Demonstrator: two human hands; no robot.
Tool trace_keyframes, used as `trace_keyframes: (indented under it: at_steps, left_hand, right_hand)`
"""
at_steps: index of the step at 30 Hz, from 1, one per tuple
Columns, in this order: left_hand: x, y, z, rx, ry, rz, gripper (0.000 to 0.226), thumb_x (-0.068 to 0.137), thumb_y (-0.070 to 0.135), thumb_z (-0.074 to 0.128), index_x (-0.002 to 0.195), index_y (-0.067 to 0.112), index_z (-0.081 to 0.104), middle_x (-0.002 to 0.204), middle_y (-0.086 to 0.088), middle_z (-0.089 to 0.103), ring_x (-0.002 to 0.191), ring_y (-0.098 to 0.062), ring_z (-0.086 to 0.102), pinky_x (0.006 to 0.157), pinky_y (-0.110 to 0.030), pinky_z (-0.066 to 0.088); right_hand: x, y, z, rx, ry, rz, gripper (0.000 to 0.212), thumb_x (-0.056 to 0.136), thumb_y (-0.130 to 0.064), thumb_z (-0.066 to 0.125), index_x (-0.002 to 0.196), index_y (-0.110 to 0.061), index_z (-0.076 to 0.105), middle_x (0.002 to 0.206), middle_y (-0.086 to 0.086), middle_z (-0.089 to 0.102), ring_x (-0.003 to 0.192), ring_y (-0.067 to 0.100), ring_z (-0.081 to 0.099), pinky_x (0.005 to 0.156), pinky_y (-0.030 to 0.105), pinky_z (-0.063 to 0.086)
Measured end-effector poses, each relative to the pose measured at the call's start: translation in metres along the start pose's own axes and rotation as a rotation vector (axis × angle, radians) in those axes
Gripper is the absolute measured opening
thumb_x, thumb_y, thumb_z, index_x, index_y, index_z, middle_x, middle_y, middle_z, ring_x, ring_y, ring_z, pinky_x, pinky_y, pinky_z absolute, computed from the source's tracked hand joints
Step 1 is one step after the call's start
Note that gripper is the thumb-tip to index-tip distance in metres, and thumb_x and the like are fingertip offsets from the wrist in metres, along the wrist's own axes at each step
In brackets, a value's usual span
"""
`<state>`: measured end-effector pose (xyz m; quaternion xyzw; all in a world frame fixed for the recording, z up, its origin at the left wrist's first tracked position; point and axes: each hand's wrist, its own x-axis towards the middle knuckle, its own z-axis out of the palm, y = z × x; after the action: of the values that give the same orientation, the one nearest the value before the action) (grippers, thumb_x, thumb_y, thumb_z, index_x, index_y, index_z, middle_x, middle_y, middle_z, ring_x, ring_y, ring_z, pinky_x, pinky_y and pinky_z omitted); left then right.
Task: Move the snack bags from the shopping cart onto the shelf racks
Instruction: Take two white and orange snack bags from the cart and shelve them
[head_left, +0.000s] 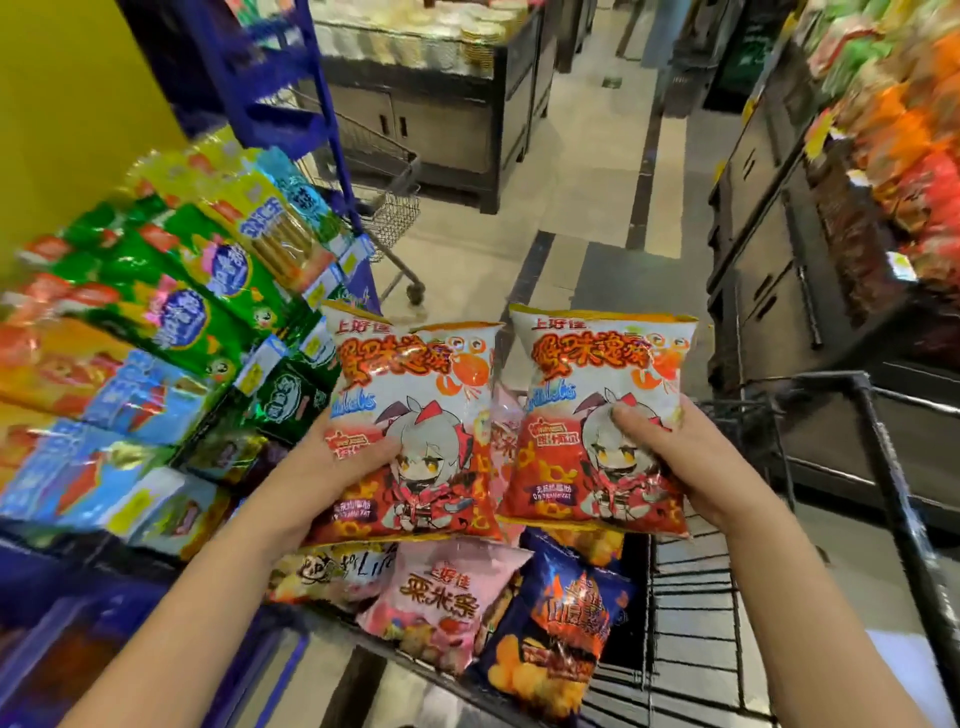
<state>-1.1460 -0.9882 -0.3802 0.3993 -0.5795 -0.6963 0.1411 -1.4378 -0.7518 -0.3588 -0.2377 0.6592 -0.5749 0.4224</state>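
Observation:
I hold two matching red-and-white snack bags upright above the shopping cart (883, 467). My left hand (332, 462) grips the left snack bag (421, 395) by its lower left side, thumb across the front. My right hand (675, 457) grips the right snack bag (587, 384) by its lower right side. Below them in the cart lie a pink snack bag (441, 603), a dark blue snack bag (561, 629) and a white one (332, 569). The blue shelf rack (93, 571) stands at the left, filled with green, yellow and blue packets (171, 291).
A second empty wire cart (389, 202) stands further up the aisle beside the blue rack. Dark display counters (447, 119) lie ahead, and shelves of orange and red snacks (904, 156) line the right side. Tiled floor runs between them.

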Motion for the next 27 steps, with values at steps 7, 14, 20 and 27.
trace_keyframes:
  at_steps: [7, 14, 20, 27]
  left_hand:
    - [-0.095, -0.034, -0.005, -0.122, 0.249, 0.007, 0.075, 0.071, 0.051, 0.086, 0.132, 0.013, 0.066, 0.116, -0.018, 0.076, 0.102, -0.038, 0.075, 0.087, -0.047, 0.062]
    - [-0.206, -0.072, 0.005, -0.25, 0.546, 0.013, 0.052, 0.083, 0.031, 0.075, 0.133, 0.021, 0.062, 0.117, -0.012, 0.077, 0.102, -0.034, 0.076, 0.084, -0.043, 0.062]
    - [-0.33, -0.113, -0.001, -0.43, 0.825, -0.001, 0.057, 0.083, 0.033, 0.083, 0.134, 0.02, 0.061, 0.12, -0.016, 0.075, 0.104, -0.038, 0.075, 0.093, -0.051, 0.059]
    - [-0.466, -0.146, 0.004, -0.504, 1.136, 0.111, 0.058, 0.07, 0.037, 0.09, 0.121, 0.02, 0.068, 0.107, -0.012, 0.079, 0.091, -0.03, 0.078, 0.068, -0.036, 0.065]
  right_hand:
    - [0.011, 0.008, 0.03, 0.03, -0.277, 0.026, 0.054, 0.087, -0.029, 0.074, 0.136, -0.016, 0.057, 0.12, 0.008, 0.075, 0.109, 0.029, 0.073, 0.089, 0.041, 0.059]
    - [-0.004, 0.021, 0.097, -0.058, -0.465, 0.005, 0.058, 0.073, -0.037, 0.085, 0.126, -0.023, 0.066, 0.111, -0.002, 0.078, 0.1, 0.018, 0.076, 0.089, 0.035, 0.059]
    - [-0.056, 0.015, 0.183, -0.144, -0.666, 0.001, 0.033, 0.085, -0.023, 0.078, 0.096, -0.04, 0.052, 0.088, -0.02, 0.074, 0.063, -0.013, 0.068, 0.053, 0.007, 0.05]
    - [-0.142, 0.018, 0.276, -0.173, -1.031, 0.001, 0.06, 0.075, -0.045, 0.088, 0.128, -0.036, 0.063, 0.12, -0.005, 0.075, 0.108, 0.017, 0.074, 0.102, 0.045, 0.054]
